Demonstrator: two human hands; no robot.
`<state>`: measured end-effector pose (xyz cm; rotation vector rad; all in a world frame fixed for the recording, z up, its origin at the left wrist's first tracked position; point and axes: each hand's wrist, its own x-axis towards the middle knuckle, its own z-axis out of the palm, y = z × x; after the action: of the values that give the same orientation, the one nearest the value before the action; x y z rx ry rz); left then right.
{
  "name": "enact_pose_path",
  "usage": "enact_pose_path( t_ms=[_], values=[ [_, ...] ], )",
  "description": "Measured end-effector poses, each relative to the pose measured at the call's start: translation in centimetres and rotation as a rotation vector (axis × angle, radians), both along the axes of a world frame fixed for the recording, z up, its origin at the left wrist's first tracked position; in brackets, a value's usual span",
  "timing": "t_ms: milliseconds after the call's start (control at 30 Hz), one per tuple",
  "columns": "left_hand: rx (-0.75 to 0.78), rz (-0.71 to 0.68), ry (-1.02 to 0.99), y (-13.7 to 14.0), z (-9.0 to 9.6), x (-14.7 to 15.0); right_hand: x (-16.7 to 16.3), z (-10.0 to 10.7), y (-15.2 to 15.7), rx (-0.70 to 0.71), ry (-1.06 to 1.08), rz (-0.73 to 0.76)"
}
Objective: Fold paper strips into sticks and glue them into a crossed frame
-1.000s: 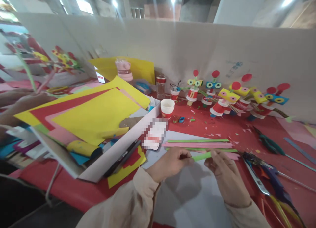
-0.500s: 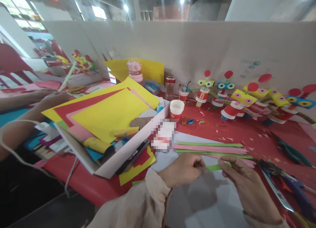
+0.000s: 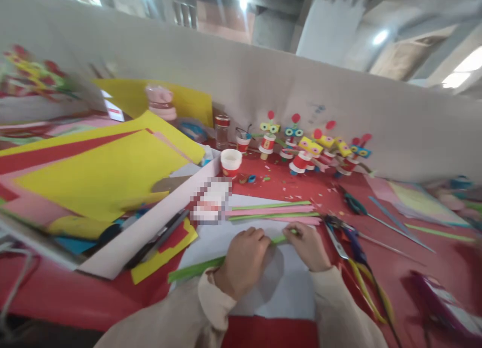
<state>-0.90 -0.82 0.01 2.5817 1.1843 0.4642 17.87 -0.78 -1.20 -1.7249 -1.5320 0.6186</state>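
A green paper strip (image 3: 279, 240) stretches between my two hands above a white sheet (image 3: 289, 287). My left hand (image 3: 246, 257) is closed on it, with the fingers curled under and partly hidden. The thumb and forefinger of my right hand (image 3: 309, 246) pinch its other end, which looks slightly curled. Green paper (image 3: 196, 269) also shows to the left of my left wrist; I cannot tell whether it is the same strip. Just beyond my hands lie pink and green paper strips (image 3: 273, 210), side by side on the sheet.
A box (image 3: 150, 225) heaped with yellow paper (image 3: 94, 172) stands at left. Paper-cup figures (image 3: 301, 162) line the back near a white cup (image 3: 231, 162). Scissors (image 3: 365, 287), pliers (image 3: 352, 201) and a purple-handled tool (image 3: 356, 242) lie right on the red table (image 3: 395, 247).
The view has swung right, bringing more of the table's right side into sight and losing the neighbour's arms. Both hands still hold the green strip, with the right fingertips now more curled.
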Motion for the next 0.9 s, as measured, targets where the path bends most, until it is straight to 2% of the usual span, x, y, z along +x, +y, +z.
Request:
enact_pose_path(
  t_ms=[100, 200, 267, 300, 367, 467, 567, 667, 767, 833, 900],
  values=[
    [0.044, 0.013, 0.032, -0.5, -0.4, 0.3, 1.4, 0.9, -1.6, 0.106, -0.089, -0.114],
    [0.072, 0.019, 0.045, -0.8, -0.7, 0.3, 5.9, 1.9, -3.9, 0.207, -0.208, -0.319],
    [0.077, 0.017, 0.019, -0.9, -0.8, 0.2, 9.5, 2.1, -5.0, 0.112, -0.176, -0.524],
    [0.077, 0.011, 0.006, -0.9, -0.9, 0.1, 11.2, 2.1, -5.3, 0.071, -0.151, -0.551],
    [0.077, -0.004, -0.008, -0.8, -1.0, 0.0, 13.7, 1.9, -5.5, -0.007, -0.091, -0.545],
    [0.093, -0.008, 0.022, -0.9, -0.9, -0.1, 15.3, 1.7, -4.8, -0.110, 0.017, -0.467],
    [0.129, 0.010, 0.078, -1.1, -0.7, 0.0, 15.2, 2.1, -4.0, -0.171, 0.131, -0.415],
    [0.138, 0.024, 0.091, -1.3, -0.6, 0.1, 13.5, 2.8, -3.9, -0.161, 0.230, -0.401],
    [0.133, 0.042, 0.057, -1.2, -0.9, 0.1, 10.1, 3.8, -4.9, -0.104, 0.376, -0.319],
    [0.131, 0.052, 0.032, -1.1, -1.1, 0.0, 7.3, 4.5, -6.0, -0.012, 0.527, -0.180],
    [0.118, 0.060, 0.008, -1.0, -1.4, 0.0, 4.9, 4.8, -7.2, 0.015, 0.522, -0.091]
  ],
)
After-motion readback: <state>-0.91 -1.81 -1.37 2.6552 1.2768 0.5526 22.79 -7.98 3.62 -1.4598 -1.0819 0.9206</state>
